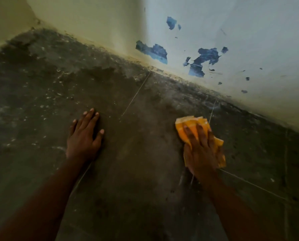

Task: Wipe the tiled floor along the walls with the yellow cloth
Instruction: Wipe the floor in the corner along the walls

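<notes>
Both your forearms reach in from the bottom edge, so you are crouched low over the tiled floor (145, 171). Your left hand (83, 136) lies flat with its fingers straight and spread, grasping nothing and, by the look of it, simply propping you. Your right hand (200, 150) presses down with straight fingers on the yellow cloth (191, 123), which is bunched beneath the palm and sticks out ahead of the fingertips and past the hand's right side. You appear to be mid-wipe, working the stretch of tile short of the wall (232, 40). Ahead of your right hand, between the cloth and the foot of that wall, runs a dark, grimy band (188, 84) along the skirting line, and it carries on well to the left of your left hand, where pale flecks (46, 94) speckle the floor toward the corner. The wall above it shows patches of peeled paint (154, 52) with blue underneath. Judging by how much of that band looks unwiped, you are early in the job. Your next move calls for pushing the cloth forward until its leading edge meets the wall base, then dragging sideways along the edge with steady pressure. Refold it if the underside loads up.
</notes>
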`<state>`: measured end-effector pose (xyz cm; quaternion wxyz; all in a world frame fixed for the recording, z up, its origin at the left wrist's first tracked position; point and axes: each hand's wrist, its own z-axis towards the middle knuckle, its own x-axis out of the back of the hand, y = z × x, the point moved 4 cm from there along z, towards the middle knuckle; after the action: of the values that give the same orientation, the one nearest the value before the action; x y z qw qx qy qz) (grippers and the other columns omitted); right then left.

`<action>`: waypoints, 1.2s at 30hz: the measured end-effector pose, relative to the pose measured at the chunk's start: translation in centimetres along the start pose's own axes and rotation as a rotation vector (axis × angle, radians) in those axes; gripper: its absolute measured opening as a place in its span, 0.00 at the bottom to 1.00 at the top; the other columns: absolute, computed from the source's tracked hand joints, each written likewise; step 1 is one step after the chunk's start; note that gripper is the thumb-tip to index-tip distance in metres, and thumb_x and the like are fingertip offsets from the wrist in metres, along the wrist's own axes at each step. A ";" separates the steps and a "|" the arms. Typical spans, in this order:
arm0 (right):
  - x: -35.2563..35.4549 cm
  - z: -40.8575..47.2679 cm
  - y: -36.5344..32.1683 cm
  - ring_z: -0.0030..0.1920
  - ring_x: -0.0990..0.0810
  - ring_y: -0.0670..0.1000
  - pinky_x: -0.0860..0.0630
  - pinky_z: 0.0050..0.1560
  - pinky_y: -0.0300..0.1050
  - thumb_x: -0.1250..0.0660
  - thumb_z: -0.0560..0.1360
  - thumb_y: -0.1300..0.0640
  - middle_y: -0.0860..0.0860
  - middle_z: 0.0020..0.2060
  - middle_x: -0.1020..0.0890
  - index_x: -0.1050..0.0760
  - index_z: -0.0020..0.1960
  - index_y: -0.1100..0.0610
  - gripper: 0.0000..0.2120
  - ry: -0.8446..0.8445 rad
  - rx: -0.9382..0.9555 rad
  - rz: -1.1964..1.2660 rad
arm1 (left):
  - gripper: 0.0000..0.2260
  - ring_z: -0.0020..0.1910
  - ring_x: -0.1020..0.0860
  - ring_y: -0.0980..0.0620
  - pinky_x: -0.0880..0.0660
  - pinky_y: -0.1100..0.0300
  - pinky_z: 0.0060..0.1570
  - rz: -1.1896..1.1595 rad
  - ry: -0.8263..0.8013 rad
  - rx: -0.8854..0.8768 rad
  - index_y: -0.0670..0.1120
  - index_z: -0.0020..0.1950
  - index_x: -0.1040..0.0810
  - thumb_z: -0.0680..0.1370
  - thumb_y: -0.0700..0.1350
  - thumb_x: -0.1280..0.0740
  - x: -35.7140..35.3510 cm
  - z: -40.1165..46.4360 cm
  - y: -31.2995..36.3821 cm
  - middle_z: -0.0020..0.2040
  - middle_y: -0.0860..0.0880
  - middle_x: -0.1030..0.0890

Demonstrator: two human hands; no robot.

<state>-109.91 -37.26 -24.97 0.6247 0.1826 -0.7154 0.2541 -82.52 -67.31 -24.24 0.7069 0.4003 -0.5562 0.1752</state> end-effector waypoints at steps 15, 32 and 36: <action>0.2 1.5 4.2 0.84 0.56 0.60 0.52 0.73 0.81 0.50 0.80 0.39 0.44 0.85 0.55 0.56 0.80 0.29 0.31 -0.054 -0.285 0.108 | 0.34 0.84 0.47 0.53 0.52 0.48 0.82 0.001 -0.003 0.008 0.50 0.84 0.39 0.79 0.63 0.48 0.1 -0.1 0.1 0.85 0.52 0.43; 1.2 5.6 2.1 0.83 0.62 0.63 0.56 0.69 0.86 0.44 0.83 0.39 0.45 0.84 0.57 0.56 0.81 0.30 0.32 -0.028 -0.462 0.235 | 0.34 0.84 0.47 0.53 0.53 0.48 0.82 -0.029 -0.005 0.012 0.50 0.84 0.39 0.79 0.62 0.47 0.2 0.0 -0.1 0.85 0.52 0.43; 0.8 6.7 -4.2 0.82 0.64 0.64 0.58 0.69 0.86 0.44 0.82 0.41 0.45 0.84 0.59 0.55 0.81 0.32 0.32 -0.091 -0.186 0.194 | 0.34 0.84 0.46 0.53 0.52 0.48 0.81 -0.039 0.014 0.003 0.50 0.83 0.37 0.79 0.63 0.47 0.2 -0.2 -0.1 0.85 0.52 0.42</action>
<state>-112.96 -44.49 -24.21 0.5785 0.0650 -0.7777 0.2373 -82.27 -67.28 -24.11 0.7134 0.4109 -0.5432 0.1649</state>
